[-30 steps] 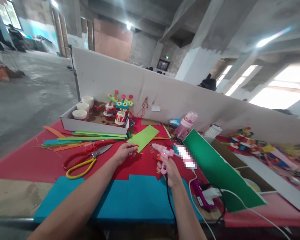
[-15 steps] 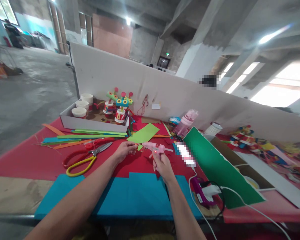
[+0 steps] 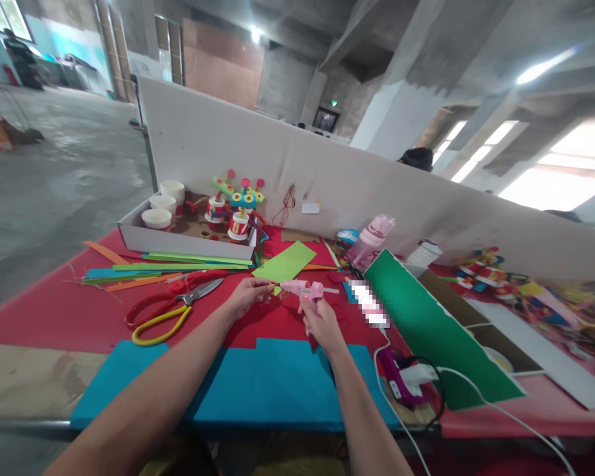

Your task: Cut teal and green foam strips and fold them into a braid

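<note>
Apparently, gluing is the present step: right hand (image 3: 322, 322) grips the gun (image 3: 303, 289), aimed toward nine o'clock; left hand (image 3: 249, 297) pinches a tiny piece (image 3: 274, 284). Next move needs steadiness.

Room lies between the forearms (image 3: 359, 396) above the blue sheets (image 3: 262, 383); the glue gun (image 3: 300, 288) bars its far end.

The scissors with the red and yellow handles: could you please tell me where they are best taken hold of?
Probably by the handle loops, coming from the near left. The scissors appear to lie flat, with the loops toward the near left and the metal blades pointing away to the right.
</note>
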